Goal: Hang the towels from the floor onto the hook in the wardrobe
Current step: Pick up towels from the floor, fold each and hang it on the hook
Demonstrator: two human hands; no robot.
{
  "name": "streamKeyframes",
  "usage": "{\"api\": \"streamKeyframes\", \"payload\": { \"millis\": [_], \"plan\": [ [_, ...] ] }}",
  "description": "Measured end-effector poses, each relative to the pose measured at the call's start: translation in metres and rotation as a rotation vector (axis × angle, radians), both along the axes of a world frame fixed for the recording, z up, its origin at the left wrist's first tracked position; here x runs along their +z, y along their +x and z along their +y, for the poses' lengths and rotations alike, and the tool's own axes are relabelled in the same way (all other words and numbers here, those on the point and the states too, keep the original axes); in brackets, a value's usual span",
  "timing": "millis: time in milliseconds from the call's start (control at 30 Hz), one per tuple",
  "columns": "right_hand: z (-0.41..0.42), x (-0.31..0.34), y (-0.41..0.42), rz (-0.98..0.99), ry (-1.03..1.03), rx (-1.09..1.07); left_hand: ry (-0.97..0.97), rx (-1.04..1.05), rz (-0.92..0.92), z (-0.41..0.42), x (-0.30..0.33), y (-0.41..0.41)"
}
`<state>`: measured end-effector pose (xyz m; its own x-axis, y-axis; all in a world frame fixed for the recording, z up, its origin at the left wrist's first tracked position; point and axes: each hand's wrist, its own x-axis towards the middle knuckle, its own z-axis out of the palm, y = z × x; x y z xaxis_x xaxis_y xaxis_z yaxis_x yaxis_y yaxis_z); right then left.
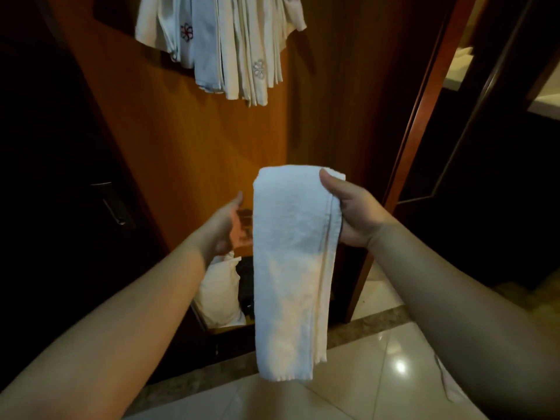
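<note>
Plain white terry towel (292, 268), folded long, faint grey seam line down right edge. Hanging cloth towels (224, 43) white and pale blue, small flower motifs stitched in pink and grey. Wardrobe wood panel (169, 140) warm orange-brown. Glossy floor tiles (378, 386) cream, speckled grey-brown stone border. Pillow (218, 292) white.

We find no readable words, labels, brands or numbers anywhere; the hanging cloths (230, 40) carry only embroidered flower motifs.

A folded white towel (292, 268) hangs lengthwise below other pale towels (224, 43) hung in the wardrobe (181, 140).
</note>
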<state>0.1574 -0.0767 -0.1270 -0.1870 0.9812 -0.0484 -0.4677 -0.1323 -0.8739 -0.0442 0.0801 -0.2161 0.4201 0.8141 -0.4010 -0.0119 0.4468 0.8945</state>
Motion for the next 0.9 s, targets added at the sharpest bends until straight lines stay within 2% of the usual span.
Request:
{"api": "streamKeyframes", "payload": {
  "millis": [133,333,433,500,600,700,900],
  "plan": [
    [0.009,0.018,0.003,-0.113,0.025,-0.121,0.121,-0.163,-0.192,-0.044,0.001,-0.009],
    [0.005,0.05,0.005,-0.262,0.181,-0.283,0.528,-0.151,-0.095,-0.072,0.046,-0.006],
    [0.003,0.064,0.004,-0.31,0.24,-0.318,0.582,-0.088,-0.09,-0.074,0.065,0.0],
    [0.004,0.072,0.001,-0.398,0.258,-0.344,0.7,0.051,0.005,-0.079,0.074,0.005],
    [0.008,0.083,-0.007,-0.564,0.282,-0.342,1.062,0.278,0.147,-0.098,0.089,0.011],
    [0.013,0.094,-0.017,-0.672,0.316,-0.323,1.325,0.274,0.249,-0.12,0.106,0.016],
    [0.018,0.102,-0.023,-0.715,0.339,-0.358,1.466,0.232,0.519,-0.119,0.119,0.024]
  ]
}}
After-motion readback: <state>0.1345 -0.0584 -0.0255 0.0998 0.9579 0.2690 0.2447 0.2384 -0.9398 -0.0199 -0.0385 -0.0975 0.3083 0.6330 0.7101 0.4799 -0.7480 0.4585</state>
